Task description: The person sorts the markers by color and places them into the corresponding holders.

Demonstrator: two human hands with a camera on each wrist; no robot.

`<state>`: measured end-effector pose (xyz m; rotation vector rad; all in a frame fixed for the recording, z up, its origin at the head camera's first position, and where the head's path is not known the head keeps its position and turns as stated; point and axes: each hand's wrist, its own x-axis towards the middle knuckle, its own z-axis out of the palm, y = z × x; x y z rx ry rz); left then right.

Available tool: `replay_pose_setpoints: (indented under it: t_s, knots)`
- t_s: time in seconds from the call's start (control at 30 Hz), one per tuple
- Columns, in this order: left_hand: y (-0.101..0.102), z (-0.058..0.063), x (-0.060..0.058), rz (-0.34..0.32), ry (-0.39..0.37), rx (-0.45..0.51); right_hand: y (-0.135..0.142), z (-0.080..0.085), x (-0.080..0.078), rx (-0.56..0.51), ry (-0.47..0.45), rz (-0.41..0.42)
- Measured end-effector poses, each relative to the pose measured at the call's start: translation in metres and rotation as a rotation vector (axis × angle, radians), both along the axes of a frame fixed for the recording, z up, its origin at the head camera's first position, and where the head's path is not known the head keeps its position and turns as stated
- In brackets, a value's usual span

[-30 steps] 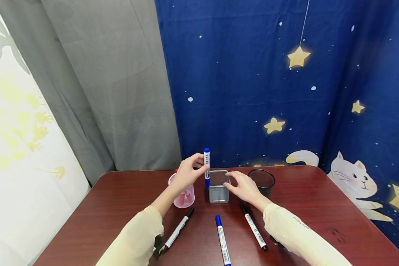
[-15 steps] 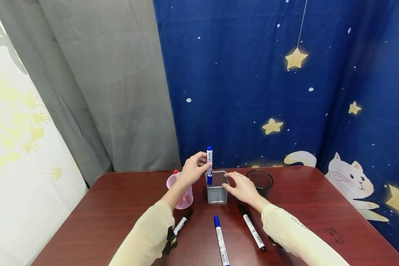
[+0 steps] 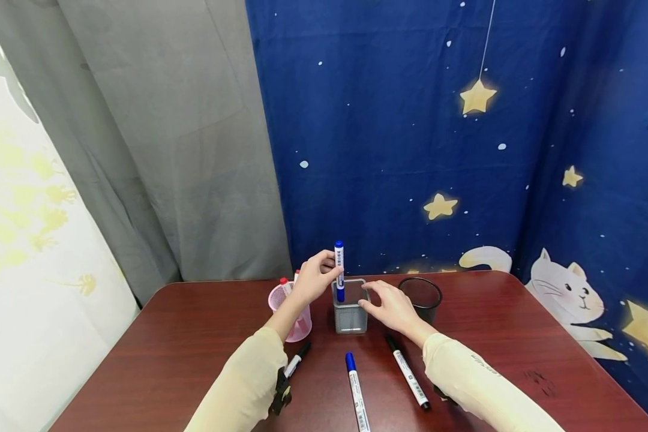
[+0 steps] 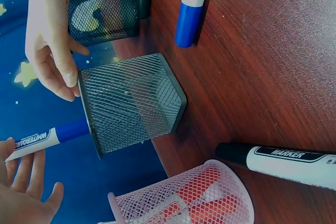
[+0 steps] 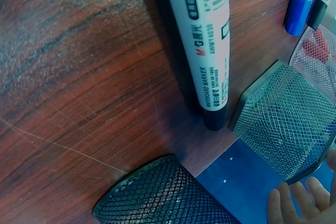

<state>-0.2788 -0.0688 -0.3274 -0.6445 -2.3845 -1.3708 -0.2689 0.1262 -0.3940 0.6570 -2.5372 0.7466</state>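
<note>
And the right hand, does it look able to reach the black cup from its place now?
Probably yes: the black cup stands close beside the right hand, with nothing seen between them. The hand would likely just have to turn away from the grey cup.

"WHITEBOARD" on the blue marker (image 4: 42, 141), lower left of left wrist view, "MARKER" on a black-capped marker (image 4: 289, 162), lower right, "WHITEBOARD MARKER" and "M&G" on a white pen (image 5: 203, 51), upper middle of right wrist view

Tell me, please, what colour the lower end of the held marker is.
Blue; the held marker's lower end shows best in the left wrist view.
</note>
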Motion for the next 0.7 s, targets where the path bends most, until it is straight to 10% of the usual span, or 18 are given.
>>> replay_pose_setpoints:
  t_s: [0.4,0.7]
  knots:
    - [-0.005,0.005,0.011,0.052,0.224,-0.032,-0.001,0.002,0.002,0.009,-0.019,0.003]
    - [-0.008,0.008,0.041,-0.077,0.333,-0.095,0.000,0.001,0.001,0.013,-0.012,-0.011]
